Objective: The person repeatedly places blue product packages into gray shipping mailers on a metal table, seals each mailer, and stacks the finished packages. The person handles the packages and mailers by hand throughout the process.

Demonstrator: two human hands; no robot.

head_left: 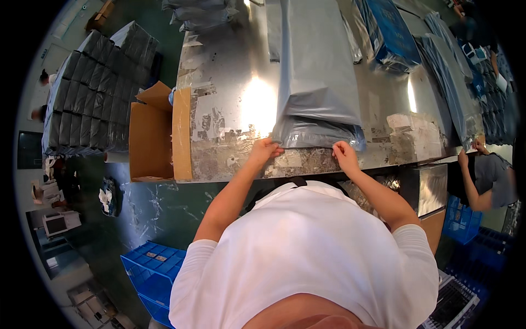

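Observation:
A long grey plastic mailing bag (318, 60) lies on the metal table in front of me, filled out with something inside that I cannot see. Its near end is flat and creased, close to the table's front edge. My left hand (266, 151) pinches the left corner of that end. At the right corner, my right hand (344, 154) grips the bag's edge between thumb and fingers. Both hands are closed on the same bag, a bag's width apart.
Left of the table stands an open cardboard box (150, 140), with stacked grey parcels (90, 98) behind it. A blue package (390, 33) lies to the right on the worn metal table (219, 71). Another person (487, 175) works at the far right. Blue crates (153, 274) stand on the floor.

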